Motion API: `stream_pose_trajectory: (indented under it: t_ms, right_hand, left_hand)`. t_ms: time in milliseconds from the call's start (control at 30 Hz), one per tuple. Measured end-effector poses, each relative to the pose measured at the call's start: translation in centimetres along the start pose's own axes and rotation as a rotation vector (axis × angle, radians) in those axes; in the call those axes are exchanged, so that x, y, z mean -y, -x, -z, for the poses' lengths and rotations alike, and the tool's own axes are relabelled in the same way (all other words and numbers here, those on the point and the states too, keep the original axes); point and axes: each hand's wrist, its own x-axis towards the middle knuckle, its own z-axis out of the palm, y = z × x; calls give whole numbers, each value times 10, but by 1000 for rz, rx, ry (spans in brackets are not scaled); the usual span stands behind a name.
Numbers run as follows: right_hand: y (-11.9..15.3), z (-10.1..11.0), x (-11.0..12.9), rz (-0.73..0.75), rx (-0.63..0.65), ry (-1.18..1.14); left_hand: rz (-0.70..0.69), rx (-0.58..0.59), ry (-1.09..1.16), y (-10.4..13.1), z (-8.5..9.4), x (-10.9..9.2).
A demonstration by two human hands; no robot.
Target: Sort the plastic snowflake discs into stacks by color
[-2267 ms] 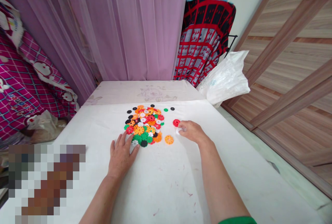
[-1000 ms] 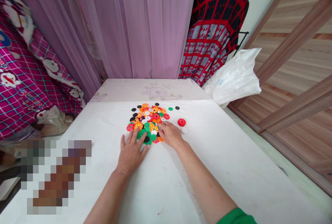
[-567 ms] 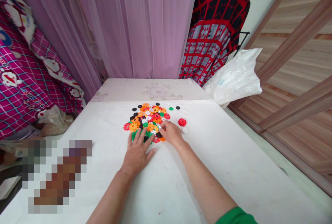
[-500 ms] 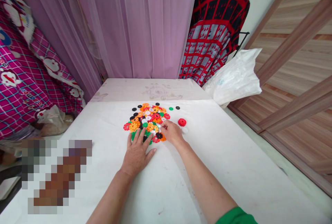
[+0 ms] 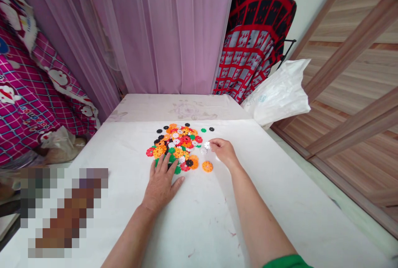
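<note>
Head view: the right hand (image 5: 224,152) has its fingers pinched on the edge of a white notched disc (image 5: 207,145), a grip that probably suits so thin and flat a piece and leaves most of its face uncovered. Beside those fingertips is a second white disc (image 5: 203,151); whether it is also held, I cannot tell. Nearer the wearer than these fingers, an orange notched disc (image 5: 207,166) lies on the cloth-covered counter (image 5: 199,222), apart from the mixed-colour pile (image 5: 185,139). The left hand (image 5: 160,185), fingers spread, rests over green discs (image 5: 178,170) at the pile's near edge, perhaps to steady loose pieces.
</note>
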Motion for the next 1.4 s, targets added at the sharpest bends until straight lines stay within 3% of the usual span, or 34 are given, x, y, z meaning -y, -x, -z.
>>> stream_pose_trajectory:
  t_ms: [133, 267, 400, 633, 833, 1067, 1400]
  right_hand:
    - [-1, 33, -6, -54, -57, -91]
    - [7, 57, -6, -221, 47, -131]
    - [12, 57, -3, -313, 128, -182]
    - [12, 50, -6, -335, 170, -187]
    - [9, 60, -8, -360, 201, 180]
    - [14, 64, 12, -271, 397, 778]
    - [23, 54, 32, -243, 400, 887]
  left_hand:
    - [6, -3, 13, 0, -1, 1]
    - [11, -7, 20, 0, -2, 2]
    - [4, -2, 13, 0, -2, 4]
    - [-5, -17, 0, 0, -1, 4]
    - [-27, -64, 12, 1, -5, 7]
    - [-37, -95, 13, 1, -7, 7]
    - [-29, -87, 30, 1, -7, 8]
